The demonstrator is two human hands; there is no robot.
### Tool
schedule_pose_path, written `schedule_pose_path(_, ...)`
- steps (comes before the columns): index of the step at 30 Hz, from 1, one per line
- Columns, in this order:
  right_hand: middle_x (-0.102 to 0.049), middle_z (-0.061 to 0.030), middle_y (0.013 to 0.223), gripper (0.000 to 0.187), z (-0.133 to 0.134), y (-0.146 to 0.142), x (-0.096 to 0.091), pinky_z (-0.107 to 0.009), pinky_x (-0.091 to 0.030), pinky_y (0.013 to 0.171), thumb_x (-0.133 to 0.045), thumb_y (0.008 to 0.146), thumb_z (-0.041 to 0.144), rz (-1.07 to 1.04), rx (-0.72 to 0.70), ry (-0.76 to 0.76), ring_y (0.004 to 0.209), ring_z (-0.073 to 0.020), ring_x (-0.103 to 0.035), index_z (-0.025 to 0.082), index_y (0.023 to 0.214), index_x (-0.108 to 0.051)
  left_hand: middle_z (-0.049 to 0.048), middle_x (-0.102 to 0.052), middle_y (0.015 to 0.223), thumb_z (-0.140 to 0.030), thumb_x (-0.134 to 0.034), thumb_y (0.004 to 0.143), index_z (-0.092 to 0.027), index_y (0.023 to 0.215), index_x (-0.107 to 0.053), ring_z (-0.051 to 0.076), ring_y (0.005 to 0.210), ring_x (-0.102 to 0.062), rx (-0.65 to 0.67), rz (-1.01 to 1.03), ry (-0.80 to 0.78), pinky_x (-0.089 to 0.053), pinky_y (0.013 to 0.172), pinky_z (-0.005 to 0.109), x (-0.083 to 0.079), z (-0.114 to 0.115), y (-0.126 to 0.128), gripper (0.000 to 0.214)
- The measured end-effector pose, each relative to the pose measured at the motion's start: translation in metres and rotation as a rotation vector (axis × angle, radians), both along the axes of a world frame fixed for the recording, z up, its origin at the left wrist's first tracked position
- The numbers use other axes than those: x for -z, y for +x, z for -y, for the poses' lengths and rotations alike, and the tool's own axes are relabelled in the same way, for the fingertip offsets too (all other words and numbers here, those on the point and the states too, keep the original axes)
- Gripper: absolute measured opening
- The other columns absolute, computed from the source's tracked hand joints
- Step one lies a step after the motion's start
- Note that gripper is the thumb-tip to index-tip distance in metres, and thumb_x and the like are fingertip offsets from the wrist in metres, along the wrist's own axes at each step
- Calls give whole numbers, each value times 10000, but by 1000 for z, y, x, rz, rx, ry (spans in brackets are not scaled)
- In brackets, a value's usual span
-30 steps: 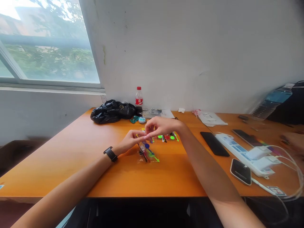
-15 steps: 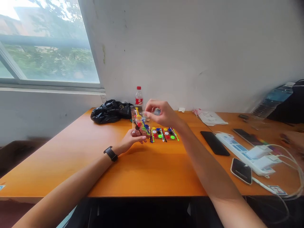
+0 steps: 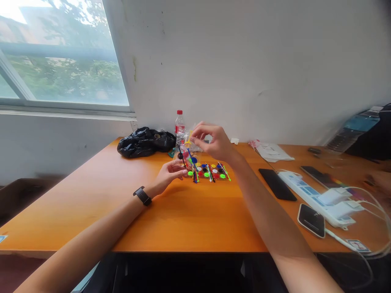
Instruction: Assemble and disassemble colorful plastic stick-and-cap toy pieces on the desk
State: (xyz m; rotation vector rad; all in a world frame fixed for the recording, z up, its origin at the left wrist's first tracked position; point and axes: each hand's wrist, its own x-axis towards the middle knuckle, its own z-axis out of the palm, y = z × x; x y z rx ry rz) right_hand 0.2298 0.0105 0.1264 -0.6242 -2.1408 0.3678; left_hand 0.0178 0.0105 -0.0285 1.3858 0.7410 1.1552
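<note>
A clear plastic bag (image 3: 185, 149) of small coloured pieces stands tilted between my hands. Black and blue sticks and round discs show through it, partly blurred. My left hand (image 3: 170, 173), a black watch on its wrist, curls around the bag's lower left side. Above it, my right hand (image 3: 215, 141) pinches a yellow stick-like piece (image 3: 189, 138) at the top of the bag; whether the film is pinched too, I cannot tell. Just right of my left fingers lie rows of coloured discs and arrow-tipped sticks (image 3: 210, 173) on the wooden table (image 3: 195, 219).
Behind the bag stand a red-capped bottle (image 3: 179, 122) and a black plastic bag (image 3: 145, 142). To the right lie a black phone (image 3: 277, 184), a power strip (image 3: 314, 197) with chargers, and another phone (image 3: 311, 220) on a cable. A large water bottle (image 3: 351, 130) leans farther back.
My right hand has shifted slightly right and up, with the yellow piece now at its fingertips. The clear bag has moved a little right, and its pieces have shifted. My left hand has hardly moved.
</note>
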Motion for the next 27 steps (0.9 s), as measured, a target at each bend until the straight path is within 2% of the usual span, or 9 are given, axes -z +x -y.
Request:
schedule_pose_path(5, -714, -49, 931, 166, 1, 2, -1, -331, -469, 795, -671, 942, 298, 16, 37, -11, 880, -193, -628, 193, 819, -714, 146, -771, 1136, -422, -892, 797, -149, 1282, -667, 269, 981, -759, 55, 24, 12, -543, 751, 298, 5, -4, -1, 601)
schedule_pose_path(11, -720, -35, 877, 155, -6, 3, 6, -312, -454, 785, -688, 928, 277, 104, -44, -71, 826, -164, -627, 173, 824, -737, 122, -754, 1142, -484, -819, 874, -158, 1215, -676, 248, 1010, -726, 121, 63, 87, -547, 845, 327, 8, -7, -4, 493)
schedule_pose_path(19, -723, -35, 940, 114, -10, 3, 9, -320, -476, 800, -721, 915, 288, 118, -58, -105, 847, -167, -634, 183, 913, -762, 112, -777, 1020, -427, -869, 830, -151, 1080, -705, 202, 843, -712, 70, -75, 36, -539, 711, 299, -8, 8, 1, 406)
schedule_pose_path(22, -720, -41, 1028, 140, -14, 4, 12, -324, -489, 807, -742, 901, 287, 121, -39, -107, 843, -159, -631, 194, 999, -775, 117, -780, 1020, -418, -875, 823, -143, 1056, -711, 196, 836, -708, 51, -65, 41, -534, 712, 293, -8, 8, 2, 396)
schedule_pose_path(27, -687, -50, 1072, 165, -19, 5, 16, -326, -503, 793, -739, 911, 317, 130, -46, -141, 837, -156, -622, 209, 1024, -792, 101, -769, 978, -418, -862, 844, -141, 1075, -712, 177, 816, -691, 62, -74, 39, -531, 715, 283, -7, 7, 1, 390)
